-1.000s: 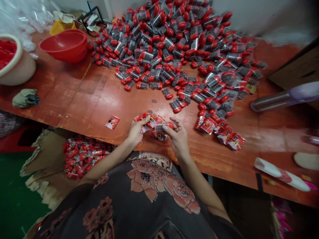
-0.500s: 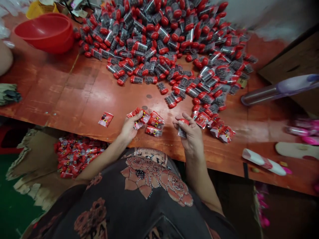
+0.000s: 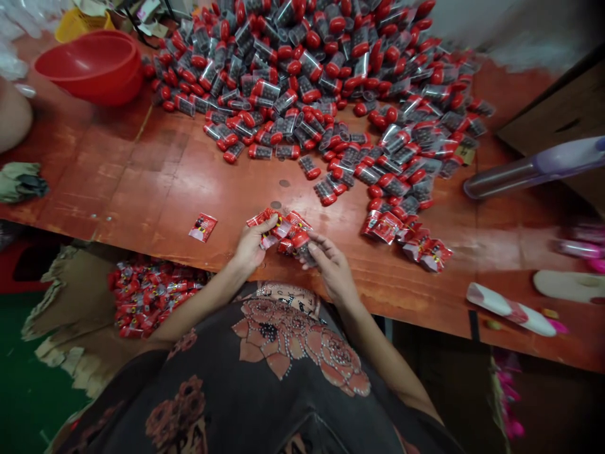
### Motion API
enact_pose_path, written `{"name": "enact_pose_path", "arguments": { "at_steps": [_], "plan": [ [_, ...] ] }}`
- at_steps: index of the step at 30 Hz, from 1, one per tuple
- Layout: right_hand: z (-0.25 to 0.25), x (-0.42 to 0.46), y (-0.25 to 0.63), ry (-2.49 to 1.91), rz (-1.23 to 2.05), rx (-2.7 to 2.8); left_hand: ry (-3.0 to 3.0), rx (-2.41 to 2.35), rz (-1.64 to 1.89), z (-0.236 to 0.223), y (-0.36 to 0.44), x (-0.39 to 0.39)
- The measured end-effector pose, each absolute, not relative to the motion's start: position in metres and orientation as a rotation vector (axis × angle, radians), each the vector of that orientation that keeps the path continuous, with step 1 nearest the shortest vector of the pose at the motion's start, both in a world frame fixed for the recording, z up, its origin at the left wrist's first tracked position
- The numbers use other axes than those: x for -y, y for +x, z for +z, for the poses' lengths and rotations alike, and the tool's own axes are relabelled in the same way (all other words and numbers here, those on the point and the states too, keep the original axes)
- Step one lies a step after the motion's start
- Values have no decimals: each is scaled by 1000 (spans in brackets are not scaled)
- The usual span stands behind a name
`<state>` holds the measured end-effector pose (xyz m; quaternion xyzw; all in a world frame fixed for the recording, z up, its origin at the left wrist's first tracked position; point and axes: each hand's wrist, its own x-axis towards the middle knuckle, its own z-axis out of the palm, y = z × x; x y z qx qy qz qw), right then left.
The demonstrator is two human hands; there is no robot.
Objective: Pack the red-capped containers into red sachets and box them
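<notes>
My left hand [image 3: 253, 246] is shut on a bunch of small red foil packets [image 3: 278, 228] at the table's front edge. My right hand [image 3: 332, 268] is close beside it, its fingers pinching a clear tube with a red cap and dark contents [image 3: 302, 247], pressed against the packets. A huge heap of such capped tubes [image 3: 293, 82] spreads across the far table. One loose red packet [image 3: 203, 227] lies left of my hands, and a row of red packets [image 3: 404, 239] lies to the right.
A torn cardboard box [image 3: 61, 302] below the table edge holds many red packets. A red plastic bowl [image 3: 89, 66] stands at the back left, beside a rag [image 3: 21, 183]. A purple-handled cylinder [image 3: 529, 170] and white items lie at the right on the wooden table [image 3: 142, 183].
My right hand has moved left from its spot apart from the packets and now presses its tube against the bunch in my left hand. The view has shifted slightly.
</notes>
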<state>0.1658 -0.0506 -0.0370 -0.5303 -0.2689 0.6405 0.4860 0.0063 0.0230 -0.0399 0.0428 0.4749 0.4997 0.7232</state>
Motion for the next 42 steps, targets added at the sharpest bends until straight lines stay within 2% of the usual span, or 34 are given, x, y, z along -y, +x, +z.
{"name": "enact_pose_path", "arguments": {
  "at_steps": [9, 20, 30, 42],
  "plan": [
    [-31, 43, 136, -1310, 1212, 974, 187, -1086, 1169, -37, 7, -21],
    [-26, 38, 135, -1265, 1473, 799, 415, -1024, 1278, -21, 9, -15],
    [-31, 36, 130, -1230, 1292, 854, 481, -1032, 1155, -16, 2, -7],
    [-37, 43, 113, -1204, 1241, 921, 437, -1082, 1220, -25, -5, 2]
  ]
}}
